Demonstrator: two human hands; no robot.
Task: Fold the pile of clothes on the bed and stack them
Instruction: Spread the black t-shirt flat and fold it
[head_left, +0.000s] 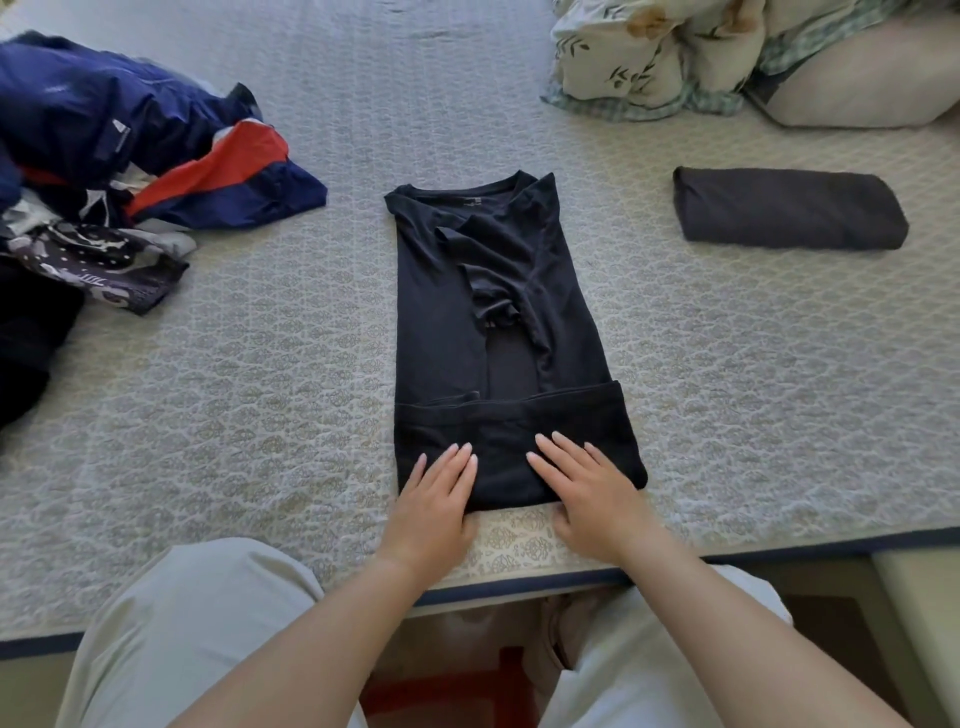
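Note:
A black T-shirt (483, 312) lies lengthwise in the middle of the bed (260, 364), its sides and sleeves folded inward and its bottom hem folded up into a band near me. My left hand (436, 499) rests flat on the left part of that band, fingers straight. On the right part, my right hand (587, 488) presses flat, its thumb at the band's near edge. A folded dark garment (789, 208) sits to the right. A loose pile of clothes (119, 171), navy, red and patterned, lies at the far left.
A bundled floral duvet (649, 52) and a pillow (872, 83) occupy the far right corner. The bed's near edge (519, 587) runs just behind my wrists, with my knees against it. Patterned quilt shows between the shirt and the pile.

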